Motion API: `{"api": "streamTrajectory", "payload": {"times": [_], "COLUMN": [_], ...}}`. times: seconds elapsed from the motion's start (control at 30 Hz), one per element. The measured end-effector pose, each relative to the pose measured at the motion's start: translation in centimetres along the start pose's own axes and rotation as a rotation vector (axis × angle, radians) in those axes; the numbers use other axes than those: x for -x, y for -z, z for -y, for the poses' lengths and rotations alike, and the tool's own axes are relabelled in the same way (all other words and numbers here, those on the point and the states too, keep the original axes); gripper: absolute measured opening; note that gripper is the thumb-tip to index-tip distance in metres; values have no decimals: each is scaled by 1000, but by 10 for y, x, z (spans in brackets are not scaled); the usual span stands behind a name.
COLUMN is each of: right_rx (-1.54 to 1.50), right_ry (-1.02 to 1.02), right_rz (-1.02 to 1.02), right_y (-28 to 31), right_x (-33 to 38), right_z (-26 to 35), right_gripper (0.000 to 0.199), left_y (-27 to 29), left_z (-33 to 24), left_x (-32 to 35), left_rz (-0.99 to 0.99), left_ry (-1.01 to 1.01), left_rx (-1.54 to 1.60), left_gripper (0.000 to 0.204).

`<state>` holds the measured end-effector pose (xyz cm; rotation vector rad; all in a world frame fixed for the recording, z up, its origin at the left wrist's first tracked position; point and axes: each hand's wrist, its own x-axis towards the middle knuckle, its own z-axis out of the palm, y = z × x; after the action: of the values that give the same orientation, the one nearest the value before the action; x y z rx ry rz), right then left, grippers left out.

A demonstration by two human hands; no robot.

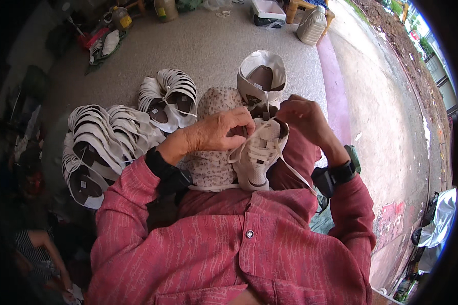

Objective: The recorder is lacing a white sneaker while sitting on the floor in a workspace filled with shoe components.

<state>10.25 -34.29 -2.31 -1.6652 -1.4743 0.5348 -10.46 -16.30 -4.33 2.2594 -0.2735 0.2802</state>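
A white sneaker (pixel 257 157) with a mesh toe lies on my lap, its toe toward me. Loose white laces hang from its eyelets, one trailing over my right thigh. My left hand (pixel 221 129) is bent over the shoe's left side, thumb and fingers pinched on a shoelace (pixel 263 127). At the shoe's collar, my right hand (pixel 300 114) is closed in a pinch at the lace's other end; its fingertips are partly hidden. Just beyond stands a white shoe upper (pixel 244 68) with a brown insole inside. Cream printed cloth (pixel 213 168) covers my left leg.
Nested rows of white shoe uppers (pixel 94 137) lie on the floor to the left, with another bunch (pixel 170 94) farther off. A plastic jug (pixel 312 25) and a white box (pixel 268 12) stand at the back. Another person's arm (pixel 51 251) shows at lower left.
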Motion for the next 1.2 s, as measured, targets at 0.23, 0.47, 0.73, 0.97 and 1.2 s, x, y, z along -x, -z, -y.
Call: {"api": "streamTrajectory", "payload": {"times": [0.23,0.47,0.73,0.97,1.2], "right_rx": [-600,-1087,-1474,-1426,-1405], "right_ry": [-326,-386,-138,-132,-179], "right_rz": [87,90,-452,-670,-736], "right_y": [-11,-23,92,162,206], "right_x": [12,7,2,22,57], "right_z": [4,-3,-58,-88,-137], "right_gripper": [28,23,16,15,9], "left_y": [-5,-29,-32,2,1], "left_z": [-21,-38,-37,-19,-16], "left_x": [-12,-9,-19,-8,-16], "left_rz": [41,-147,-93,156,224], "left_ry": [169,90,369,460,370], "left_rx": [-115,-350,-371,374,313], "left_gripper": [41,53,35,15,26]}}
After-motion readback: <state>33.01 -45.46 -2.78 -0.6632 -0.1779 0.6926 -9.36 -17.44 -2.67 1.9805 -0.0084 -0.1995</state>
